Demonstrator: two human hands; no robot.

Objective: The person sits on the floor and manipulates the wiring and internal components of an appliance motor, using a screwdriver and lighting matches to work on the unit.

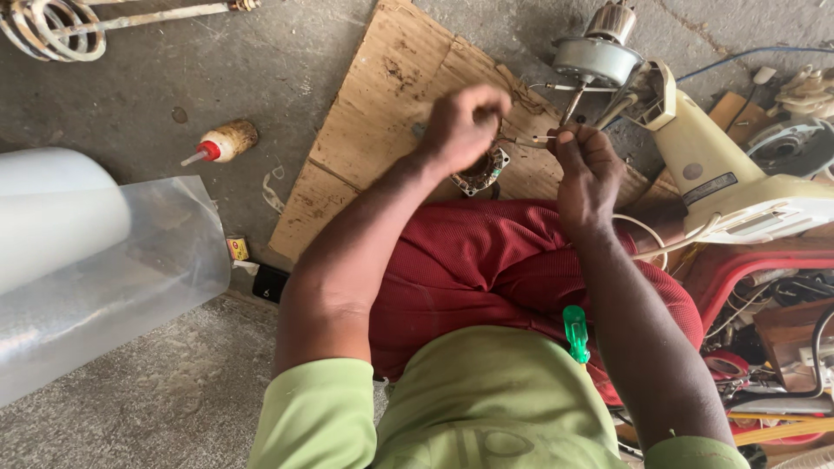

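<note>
The left hand (465, 126) is curled into a loose fist above a flattened sheet of brown corrugated cardboard (391, 104), its fingertips bunched together at the right side of the fist; whatever they pinch there is too small to make out. The right hand (586, 174) sits just beside it, thumb and forefinger closed on a short, thin pale wire end (543, 139). That wire lies nearly level, its long axis running left to right across the view, the free tip pointing toward the left hand and ending close to its knuckles. Directly below the left hand, partly hidden by it, rests a small square metal motor core with copper windings (485, 171), lying on the cardboard at the edge of the person's red ribbed cloth (486, 260). Behind the right hand stands a cream plastic appliance body with a bare grey motor on top (695, 148). A green-handled screwdriver (575, 333) rests on the lap. Well to the left, a small brown glue bottle with a red nozzle (221, 142) lies on the concrete floor (174, 69).
</note>
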